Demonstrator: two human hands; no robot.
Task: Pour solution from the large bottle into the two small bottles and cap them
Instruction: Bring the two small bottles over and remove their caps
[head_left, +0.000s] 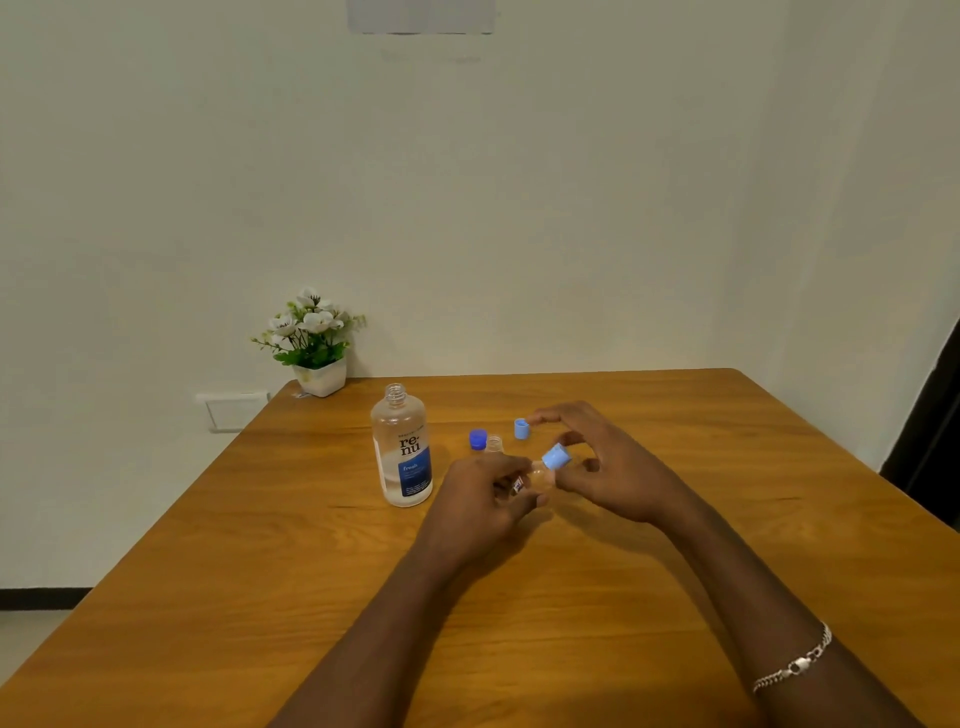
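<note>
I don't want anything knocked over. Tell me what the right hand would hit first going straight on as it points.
Probably the loose light-blue cap, just beyond the forefinger of the right hand; depth is uncertain.

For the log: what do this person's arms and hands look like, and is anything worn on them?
Both forearms are bare as far as the frame shows, with no sleeves in view. The left hand and right hand wear no gloves, and I can make out no rings. The only thing worn is a silver chain-link bracelet round the right forearm.
</note>
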